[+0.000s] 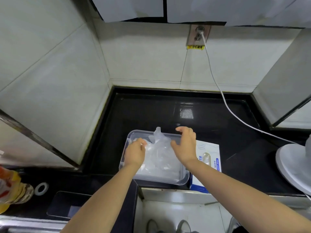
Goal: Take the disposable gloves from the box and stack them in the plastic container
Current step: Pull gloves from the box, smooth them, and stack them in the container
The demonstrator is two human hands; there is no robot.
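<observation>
A clear plastic container [184,179] sits on the black counter in front of me. It holds a pile of thin clear disposable gloves [159,157], and one glove sticks up at the far rim. My left hand [135,153] rests on the pile's left side with its fingers curled onto the plastic. My right hand [185,145] hovers over the pile's right side, fingers spread and relaxed, holding nothing. The white and blue glove box [209,158] lies flat just to the right of the container, partly under my right wrist.
A white cable [223,98] runs from the wall socket down across the counter to a white fan base [292,163] at the right. A dark tray [67,204], a small white ring [41,188] and a yellow packet [10,187] lie at the left. Tiled walls enclose the counter.
</observation>
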